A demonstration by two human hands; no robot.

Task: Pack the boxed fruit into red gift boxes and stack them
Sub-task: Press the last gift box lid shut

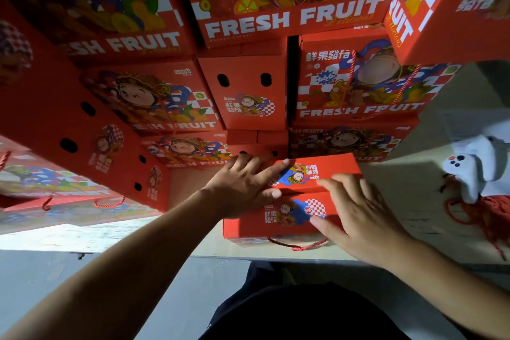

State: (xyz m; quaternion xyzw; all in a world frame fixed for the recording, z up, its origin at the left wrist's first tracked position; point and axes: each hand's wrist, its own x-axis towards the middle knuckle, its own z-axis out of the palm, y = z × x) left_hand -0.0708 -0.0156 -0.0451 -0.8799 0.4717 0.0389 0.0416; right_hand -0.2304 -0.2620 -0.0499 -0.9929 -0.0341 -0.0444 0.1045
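Note:
A red gift box [287, 215] with a cartoon figure and a red cord handle lies on the pale table [408, 201] right in front of me. Its top flap [317, 171] is folded over. My left hand [242, 188] lies flat on the flap's left part, fingers straight and spread, thumb along the fold. My right hand [358, 215] presses the box's right side with straight fingers. What is inside the box is hidden.
A wall of stacked red "FRESH FRUIT" gift boxes [292, 19] rises behind and to the left, with one long box [82, 135] jutting towards me. A white bundle [474, 171] and loose red cords [485, 215] lie at the right. Grey floor [138, 284] shows below the table edge.

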